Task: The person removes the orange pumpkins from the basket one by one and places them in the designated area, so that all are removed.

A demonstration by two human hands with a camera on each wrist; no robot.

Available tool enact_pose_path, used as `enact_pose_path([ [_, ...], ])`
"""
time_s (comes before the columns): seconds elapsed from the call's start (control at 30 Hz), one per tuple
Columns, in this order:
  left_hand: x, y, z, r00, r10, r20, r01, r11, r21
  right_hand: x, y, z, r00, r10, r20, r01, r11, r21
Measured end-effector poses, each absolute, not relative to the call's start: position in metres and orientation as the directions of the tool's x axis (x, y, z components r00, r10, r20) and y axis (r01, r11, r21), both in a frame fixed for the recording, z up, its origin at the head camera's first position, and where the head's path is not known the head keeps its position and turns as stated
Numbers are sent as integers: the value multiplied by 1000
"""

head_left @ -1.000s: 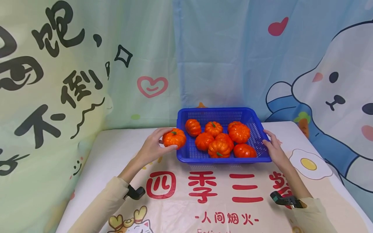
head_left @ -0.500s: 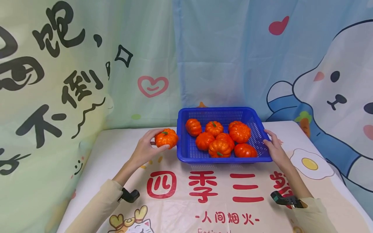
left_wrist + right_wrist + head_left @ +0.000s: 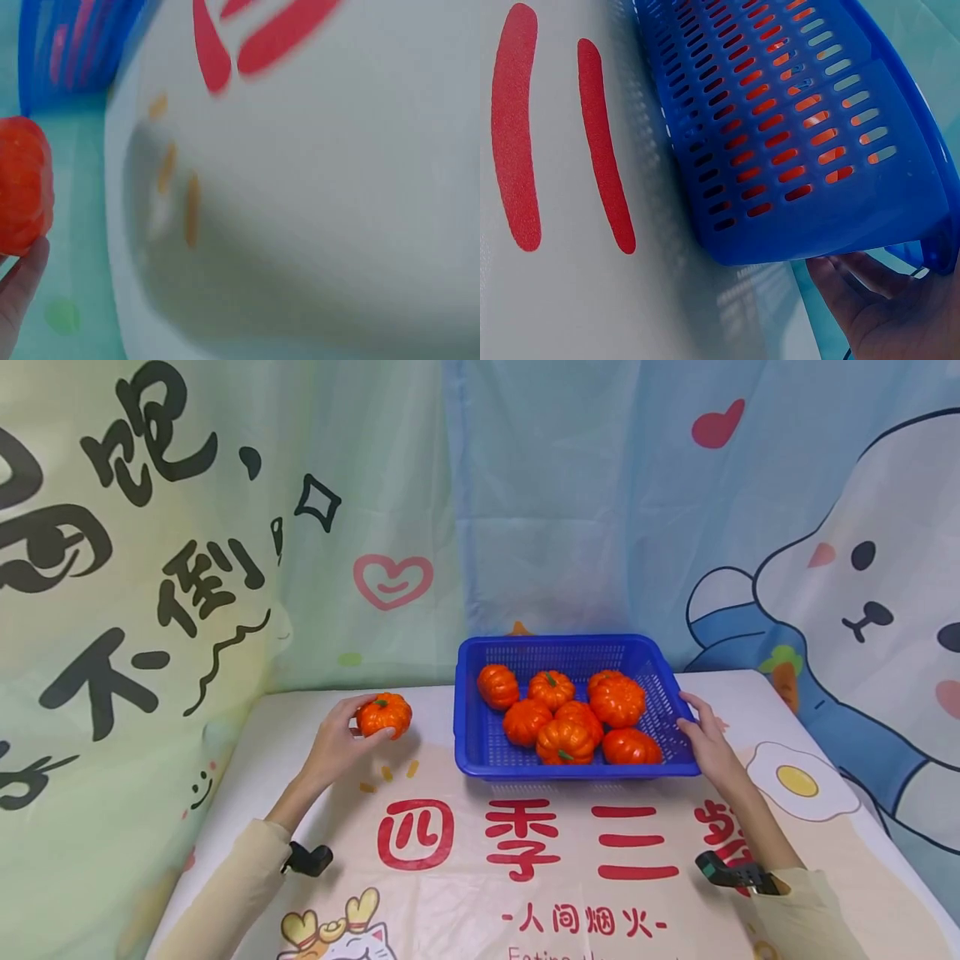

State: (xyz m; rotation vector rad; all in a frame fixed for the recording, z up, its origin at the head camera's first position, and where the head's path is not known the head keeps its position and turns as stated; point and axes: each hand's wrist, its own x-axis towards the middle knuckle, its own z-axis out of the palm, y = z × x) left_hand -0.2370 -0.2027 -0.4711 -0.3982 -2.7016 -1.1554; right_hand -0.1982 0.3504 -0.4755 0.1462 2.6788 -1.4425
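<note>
Nearest first: left hand (image 3: 336, 741) holds single pumpkin (image 3: 386, 716), stem up, squat, no marked long axis. Right hand (image 3: 711, 747) touches right end of blue basket (image 3: 577, 772), firmness of hold unclear. Single pumpkin lies left of blue basket, apart, table (image 3: 435, 731) between; blue basket's long axis runs left-right. Beyond, patterned curtain (image 3: 547, 552).

Across our view hangs a pastel fabric backdrop (image 3: 540, 552), with black brush lettering (image 3: 99, 693) toward nine o'clock, a smiling outlined heart (image 3: 392, 582) at ten, and a solid red heart (image 3: 716, 427) between one and two. We find a white cartoon animal (image 3: 900, 681) in blue and a carrot (image 3: 784, 687) near three o'clock. Printed on the bench (image 3: 442, 906), we see red characters (image 3: 522, 862) toward six, a cat (image 3: 354, 948) at seven and a fried egg (image 3: 797, 782) between three and four.
</note>
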Motion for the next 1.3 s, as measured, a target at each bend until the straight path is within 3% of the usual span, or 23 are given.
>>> enact_pose_path([
  [0.43, -252, -278, -497, -982, -101, 161, 51, 676, 735, -195, 349, -478, -988, 40, -151, 149, 533, -833],
  [1.07, -252, -305, -506, -982, -181, 51, -100, 730, 676, -196, 351, -478, -987, 45, -156, 155, 546, -823],
  [1.3, -253, -304, -501, -985, -161, 55, -88, 758, 647, -197, 349, -475, -985, 53, -162, 165, 540, -825],
])
